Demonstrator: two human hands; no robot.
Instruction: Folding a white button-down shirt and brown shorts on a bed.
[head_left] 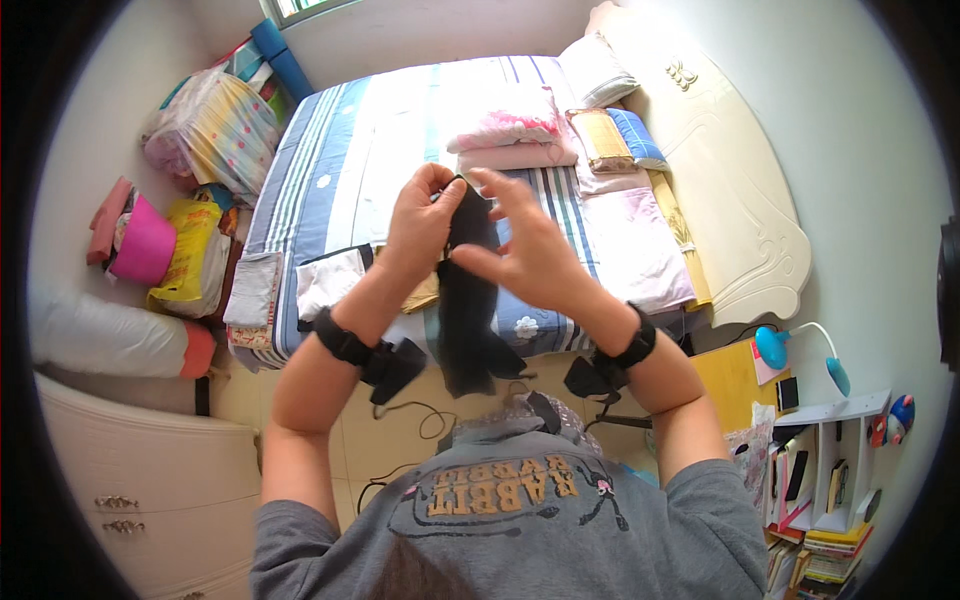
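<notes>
A long black piece of clothing (467, 315), its exact kind unclear, hangs down in front of me over the near edge of the bed. My left hand (418, 220) pinches it at its top edge. Beside it on the right is my right hand (528, 248), its fingers spread and slightly blurred, with nothing visible between them. Along the bed's near edge lie a folded grey cloth (254, 288), a white-and-black folded garment (332, 275) and a tan cloth (424, 294) partly hidden behind my left forearm.
The striped bed (370, 150) carries a folded pink quilt (505, 122), pillows (598, 72) and a pale pink cloth (635, 245). Bags and a pink basket (142, 240) stand left. A cream cabinet (180, 480) is near left; a desk with a blue lamp (771, 347) and bookshelf (835, 450) is right.
</notes>
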